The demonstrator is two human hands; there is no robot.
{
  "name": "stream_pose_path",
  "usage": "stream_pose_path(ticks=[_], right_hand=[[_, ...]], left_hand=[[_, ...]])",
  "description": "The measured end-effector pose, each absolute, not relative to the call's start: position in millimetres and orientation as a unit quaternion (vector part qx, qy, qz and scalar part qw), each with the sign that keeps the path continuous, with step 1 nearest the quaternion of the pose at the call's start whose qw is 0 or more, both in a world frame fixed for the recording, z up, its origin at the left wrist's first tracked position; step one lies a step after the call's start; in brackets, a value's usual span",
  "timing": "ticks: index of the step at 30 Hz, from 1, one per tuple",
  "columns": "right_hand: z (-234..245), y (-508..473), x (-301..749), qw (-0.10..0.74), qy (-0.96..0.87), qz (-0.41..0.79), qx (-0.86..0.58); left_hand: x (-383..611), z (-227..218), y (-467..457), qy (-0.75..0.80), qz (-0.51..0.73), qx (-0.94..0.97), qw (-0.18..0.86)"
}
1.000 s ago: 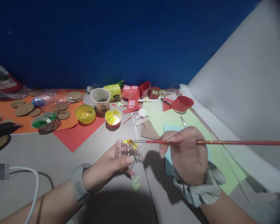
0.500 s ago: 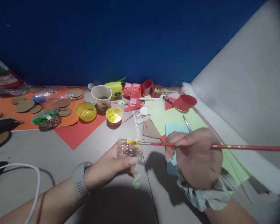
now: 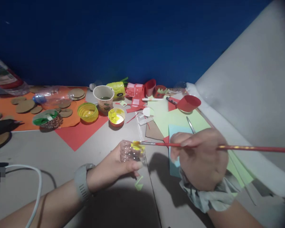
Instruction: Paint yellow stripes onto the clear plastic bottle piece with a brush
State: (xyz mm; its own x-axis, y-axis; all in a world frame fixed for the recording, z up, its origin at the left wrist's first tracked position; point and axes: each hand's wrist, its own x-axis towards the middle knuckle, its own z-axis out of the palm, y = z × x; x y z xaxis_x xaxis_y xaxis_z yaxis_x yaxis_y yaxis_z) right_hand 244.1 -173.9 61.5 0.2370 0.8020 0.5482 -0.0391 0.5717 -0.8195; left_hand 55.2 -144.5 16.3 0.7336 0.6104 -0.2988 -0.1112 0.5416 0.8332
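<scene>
My left hand (image 3: 114, 167) is closed around a small clear plastic bottle piece (image 3: 131, 151) with yellow paint on its upper edge. My right hand (image 3: 200, 158) pinches a long red paintbrush (image 3: 239, 148) that lies almost level, its handle running off to the right. The brush tip (image 3: 137, 144) touches the yellow patch on the plastic piece. A grey watch is on my left wrist and a grey scrunchie on my right wrist. Both hands are just above the grey tabletop (image 3: 61, 164).
Behind the hands stand a small dish of yellow paint (image 3: 116, 117), a paper cup (image 3: 103, 98), a yellow plastic bowl (image 3: 87, 112) and a green-topped lid (image 3: 47, 119). Cardboard discs lie on orange paper (image 3: 4, 110) at left. Green, blue and red paper sheets, scissors (image 3: 190, 124) and red cups lie at right.
The brush tip has moved slightly left and down onto the plastic piece, and the yellow patch looks larger. Both hands stay nearly in place.
</scene>
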Motion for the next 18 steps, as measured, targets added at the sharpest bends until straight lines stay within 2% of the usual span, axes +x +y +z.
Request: stream_pose_path(ticks=[2,5,9,13,18], right_hand=[[61.2,-173.7,243.8,0.693,-0.555,0.290,-0.357],[61.3,-173.2,242.8,0.726,-0.515,0.266,-0.372],[61.0,-173.4,242.7,0.704,-0.551,0.268,-0.360],[60.1,-173.6,244.5,0.731,-0.520,0.247,-0.367],[58.6,-174.2,243.2,0.703,-0.552,0.272,-0.357]], left_hand=[[55.3,17.4,-144.6,0.296,0.216,0.428,0.826],[55.6,17.3,-144.4,0.298,0.219,0.433,0.822],[55.4,14.6,-143.4,0.295,0.219,0.443,0.818],[55.8,13.9,-143.0,0.295,0.222,0.450,0.813],[55.9,15.8,-143.6,0.295,0.220,0.450,0.814]])
